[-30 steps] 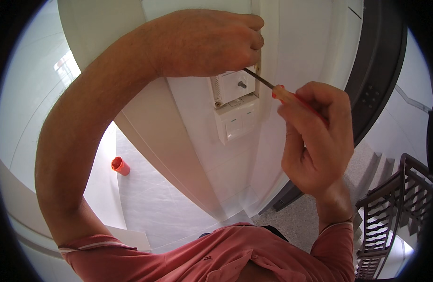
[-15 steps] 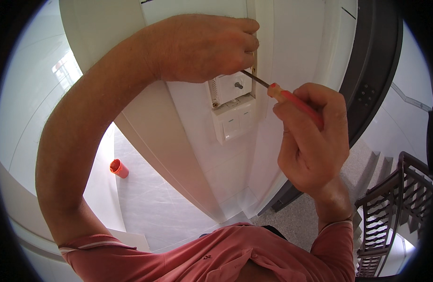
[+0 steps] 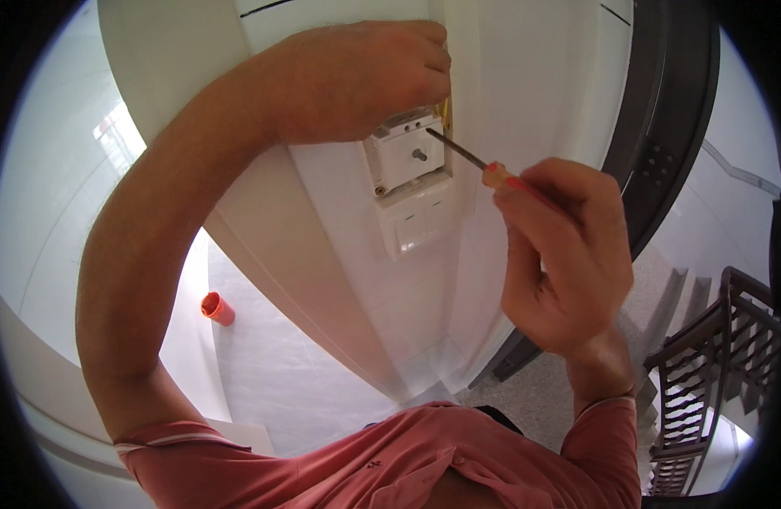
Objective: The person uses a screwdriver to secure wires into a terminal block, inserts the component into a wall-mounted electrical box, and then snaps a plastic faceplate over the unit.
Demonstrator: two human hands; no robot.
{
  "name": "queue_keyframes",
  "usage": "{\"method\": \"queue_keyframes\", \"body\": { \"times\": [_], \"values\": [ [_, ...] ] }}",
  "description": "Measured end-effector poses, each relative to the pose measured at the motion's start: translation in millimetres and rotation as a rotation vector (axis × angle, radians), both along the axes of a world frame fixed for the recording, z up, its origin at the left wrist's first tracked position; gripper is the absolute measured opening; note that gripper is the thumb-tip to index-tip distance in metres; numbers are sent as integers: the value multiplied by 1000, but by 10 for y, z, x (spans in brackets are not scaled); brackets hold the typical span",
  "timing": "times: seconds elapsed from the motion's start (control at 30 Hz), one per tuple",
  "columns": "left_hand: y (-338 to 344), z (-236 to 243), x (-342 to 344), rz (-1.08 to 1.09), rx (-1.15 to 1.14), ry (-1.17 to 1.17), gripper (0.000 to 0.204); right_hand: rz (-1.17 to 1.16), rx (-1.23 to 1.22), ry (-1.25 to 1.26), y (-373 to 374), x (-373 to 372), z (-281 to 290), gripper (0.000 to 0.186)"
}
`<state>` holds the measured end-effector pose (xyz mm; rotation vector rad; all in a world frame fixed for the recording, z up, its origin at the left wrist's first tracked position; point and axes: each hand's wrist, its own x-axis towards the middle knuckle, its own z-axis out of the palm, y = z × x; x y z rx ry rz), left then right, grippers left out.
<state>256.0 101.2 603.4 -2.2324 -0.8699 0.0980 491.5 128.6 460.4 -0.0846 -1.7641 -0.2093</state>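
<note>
My right hand [image 3: 568, 254] is closed round the handle of a screwdriver [image 3: 495, 176]. Its thin metal shaft slants up and left, with the tip at a small hole near the top edge of a white rotary wall switch module [image 3: 405, 159]. A bare grey shaft sticks out of that module, its knob absent. Curled over the top of the module is my left hand [image 3: 373, 81], with the back of the hand toward me; what its fingers hold is hidden. Beside those fingers a bit of yellow wire [image 3: 446, 113] shows. Directly below sits a white rocker switch plate [image 3: 414, 227].
A dark door frame [image 3: 662, 161] rises at the right, with stairs and a brown railing [image 3: 704, 365] beyond it. On the pale tiled floor at left stands a red bin [image 3: 218, 309]. A cream door frame [image 3: 263, 220] runs beside the switches.
The screwdriver tip has shifted slightly left, onto the upper part of the module. My left hand has moved a little up and left, uncovering the module's top holes and the yellow wire.
</note>
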Motion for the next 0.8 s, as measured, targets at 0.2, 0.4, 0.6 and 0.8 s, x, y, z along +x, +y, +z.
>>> {"method": "queue_keyframes", "body": {
  "times": [0.2, 0.4, 0.6, 0.8],
  "values": [
    [12, -22, 8, 56, 35, -42, 19, 216, -290, 197, 6, 202, -114, 30],
    [-32, -151, 65, -33, -116, -349, 11, 602, -688, 217, 38, 227, -64, 17],
    [19, -311, 115, -111, -121, -471, 10, 537, -698, -47, 235, -60, -188, 9],
    [-2, -387, 102, -116, -102, -506, 12, 426, -1030, 13, 199, -392, -122, 11]
  ]
}}
